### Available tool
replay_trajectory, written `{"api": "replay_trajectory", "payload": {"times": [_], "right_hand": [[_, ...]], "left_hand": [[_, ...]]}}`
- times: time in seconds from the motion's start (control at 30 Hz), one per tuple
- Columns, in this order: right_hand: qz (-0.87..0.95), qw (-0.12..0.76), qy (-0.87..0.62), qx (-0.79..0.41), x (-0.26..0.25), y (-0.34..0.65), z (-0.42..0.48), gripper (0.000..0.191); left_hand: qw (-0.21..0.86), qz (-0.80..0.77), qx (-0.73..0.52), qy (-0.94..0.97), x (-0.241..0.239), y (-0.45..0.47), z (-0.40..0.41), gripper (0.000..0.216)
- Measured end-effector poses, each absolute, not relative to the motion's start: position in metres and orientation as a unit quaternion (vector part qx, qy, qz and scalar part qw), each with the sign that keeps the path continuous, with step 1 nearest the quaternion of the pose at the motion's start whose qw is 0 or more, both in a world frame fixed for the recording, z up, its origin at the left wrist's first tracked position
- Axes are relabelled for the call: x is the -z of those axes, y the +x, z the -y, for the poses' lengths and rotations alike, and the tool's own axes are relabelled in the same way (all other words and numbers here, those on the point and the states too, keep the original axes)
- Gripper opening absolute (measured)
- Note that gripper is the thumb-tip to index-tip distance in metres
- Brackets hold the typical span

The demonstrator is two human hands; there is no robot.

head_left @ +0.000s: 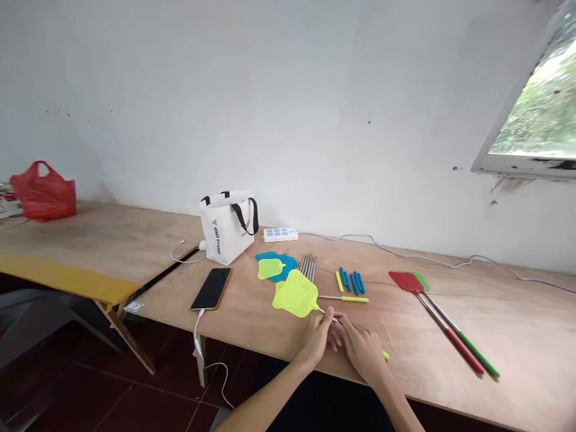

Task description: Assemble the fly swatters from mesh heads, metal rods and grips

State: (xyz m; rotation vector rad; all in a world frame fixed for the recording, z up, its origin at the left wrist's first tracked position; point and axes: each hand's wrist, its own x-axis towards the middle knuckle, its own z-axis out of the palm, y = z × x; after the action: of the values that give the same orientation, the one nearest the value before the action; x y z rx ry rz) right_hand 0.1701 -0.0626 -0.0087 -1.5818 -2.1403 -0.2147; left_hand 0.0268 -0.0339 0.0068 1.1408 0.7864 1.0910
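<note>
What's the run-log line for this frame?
left hand: grips yellow swatter rod near head | right hand: on its handle | nearby: metal rods, blue grips, phone

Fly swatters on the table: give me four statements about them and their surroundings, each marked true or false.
1. The left hand and the right hand both hold the yellow-green fly swatter by its shaft. True.
2. The phone lies right of the red fly swatter. False: it lies far to its left, near the white tote bag.
3. The red fly swatter lies beside a green fly swatter. True.
4. The red plastic bag stands by the power strip. False: it sits at the far left; the white tote bag is by the strip.
</note>
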Motion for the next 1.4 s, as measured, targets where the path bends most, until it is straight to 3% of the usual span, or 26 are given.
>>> {"api": "replay_trajectory", "payload": {"times": [0.13, 0.43, 0.6, 0.87, 1.07, 1.23, 1.4], "right_hand": [[0.765, 0.207, -0.600, 0.107, 0.006, 0.182, 0.059, 0.035], [0.743, 0.300, -0.573, 0.171, -0.026, 0.250, 0.060, 0.042], [0.735, 0.312, -0.592, 0.108, -0.029, 0.276, 0.066, 0.042], [0.735, 0.324, -0.593, 0.054, -0.029, 0.276, 0.068, 0.044], [0.737, 0.331, -0.587, 0.047, -0.028, 0.259, 0.066, 0.041], [0.756, 0.313, -0.573, 0.051, -0.023, 0.209, 0.066, 0.040], [0.776, 0.300, -0.553, 0.037, -0.010, 0.168, 0.069, 0.036]], "left_hand": [[0.591, -0.363, -0.523, 0.495, -0.019, 0.017, 0.026, 0.067], [0.463, -0.346, -0.709, 0.404, -0.075, -0.063, -0.009, 0.057], [0.448, -0.330, -0.717, 0.420, -0.093, -0.087, -0.009, 0.052], [0.413, -0.314, -0.780, 0.349, -0.082, -0.068, -0.006, 0.056], [0.460, -0.363, -0.693, 0.420, -0.072, -0.042, 0.003, 0.060], [0.578, -0.336, -0.574, 0.474, -0.033, 0.012, 0.030, 0.071], [0.614, -0.334, -0.512, 0.499, -0.006, 0.035, 0.047, 0.078]]}}
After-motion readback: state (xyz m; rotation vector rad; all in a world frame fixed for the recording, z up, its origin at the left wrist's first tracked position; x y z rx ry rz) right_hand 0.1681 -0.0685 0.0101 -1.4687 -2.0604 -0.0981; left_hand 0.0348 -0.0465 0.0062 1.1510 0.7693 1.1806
